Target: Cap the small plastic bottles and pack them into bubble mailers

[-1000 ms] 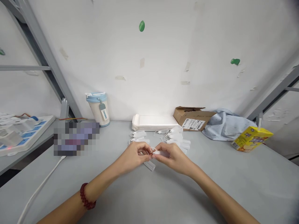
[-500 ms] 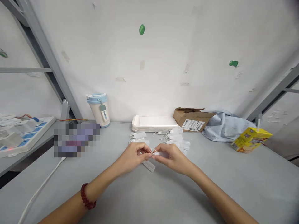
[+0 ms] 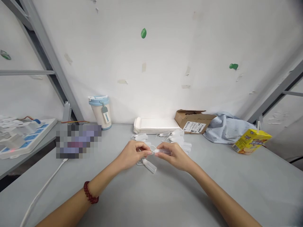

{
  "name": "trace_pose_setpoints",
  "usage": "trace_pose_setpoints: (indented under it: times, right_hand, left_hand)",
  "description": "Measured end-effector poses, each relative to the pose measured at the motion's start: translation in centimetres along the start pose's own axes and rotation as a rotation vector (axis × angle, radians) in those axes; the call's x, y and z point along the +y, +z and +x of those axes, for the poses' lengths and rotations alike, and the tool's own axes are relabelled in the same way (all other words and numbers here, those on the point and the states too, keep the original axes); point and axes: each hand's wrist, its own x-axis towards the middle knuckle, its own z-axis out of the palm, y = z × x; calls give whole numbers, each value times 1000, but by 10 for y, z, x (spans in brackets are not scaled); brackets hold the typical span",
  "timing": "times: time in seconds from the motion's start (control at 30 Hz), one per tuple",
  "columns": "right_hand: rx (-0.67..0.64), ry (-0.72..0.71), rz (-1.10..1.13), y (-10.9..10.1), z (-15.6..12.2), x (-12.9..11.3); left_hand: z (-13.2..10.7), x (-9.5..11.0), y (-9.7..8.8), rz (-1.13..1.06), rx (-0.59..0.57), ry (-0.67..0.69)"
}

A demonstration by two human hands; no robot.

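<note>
My right hand [image 3: 176, 156] is closed around a small translucent plastic bottle [image 3: 163, 151], its narrow tip pointing left. A thin white strap [image 3: 153, 147] curves up from that tip. The fingertips of my left hand [image 3: 131, 155] are pinched at the tip's end of the strap; the small piece between them is mostly hidden. Just below the hands, a similar bottle [image 3: 150, 166] with its own strap lies slanted on the table. More such bottles [image 3: 177, 138] are piled behind my right hand, and a few others [image 3: 141, 136] lie behind my left.
Along the wall are a cup with a blue lid [image 3: 99, 112], a stack of white trays [image 3: 157, 125], an opened cardboard box [image 3: 195, 123] and a light blue cloth [image 3: 228, 127]. A yellow carton [image 3: 252, 141] stands right. Left are a blurred-out object [image 3: 79, 142], a cable and a power strip [image 3: 30, 138].
Both hands have risen slightly, and a small gap now shows between their fingertips. The loose bottle's top and strap below my left hand have come into sight.
</note>
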Motion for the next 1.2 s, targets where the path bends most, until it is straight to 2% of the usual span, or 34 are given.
trace_pose_setpoints:
  times: [0.3,0.57,0.7,0.77,0.9,1.0,1.2]
  right_hand:
    - [48,-7,-10,-1,1,6]
    - [9,7,-10,4,0,4]
    - [33,-34,-51,2,4,13]
    - [131,-51,-138,-4,6,24]
    - [371,-108,-491,-24,11,54]
    - [420,-88,-695,-38,13,73]
    - [345,21,-860,-43,11,89]
  left_hand:
    - [2,-5,-5,26,-24,3]
    - [-1,-3,2,-2,-36,-12]
    - [5,-7,-7,4,27,3]
    - [9,-10,-18,-11,111,-12]
    - [16,-18,-40,45,271,-51]
    - [19,-27,-47,90,318,-61]
    - [22,-41,-46,127,321,-86]
